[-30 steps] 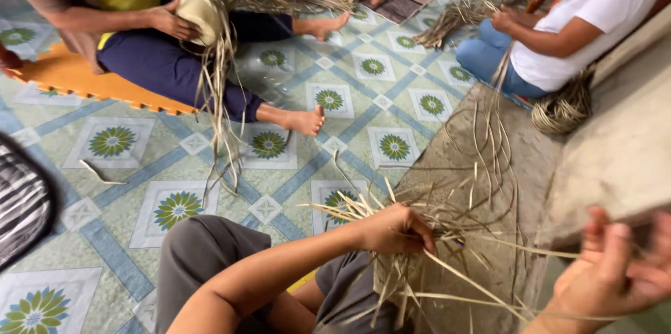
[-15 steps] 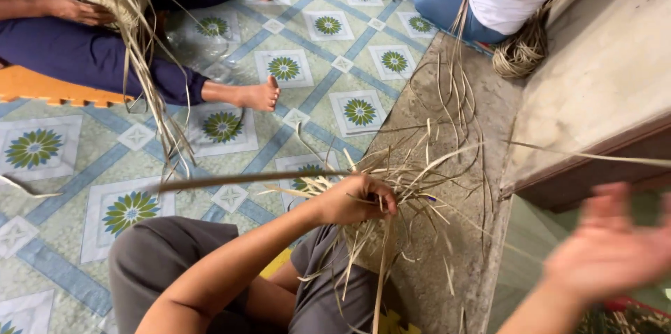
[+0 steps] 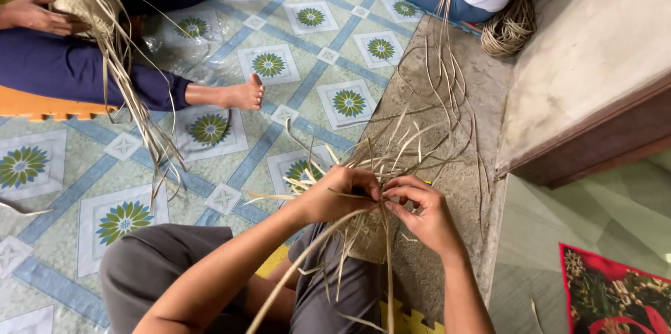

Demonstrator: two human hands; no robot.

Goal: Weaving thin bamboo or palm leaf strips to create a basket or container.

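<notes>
Over the person's lap, both hands meet: left hand and right hand fingers pinch the pale straw strands, which fan away from them.

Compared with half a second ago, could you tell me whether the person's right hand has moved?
Yes. The right hand has come in from the lower right, off the concrete ledge, to meet the left hand on the straw strands.

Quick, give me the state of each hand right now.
Left hand: closed, gripping the bundle of dried straw strands.
Right hand: fingers pinched shut on the same strands, beside the left hand.
</notes>
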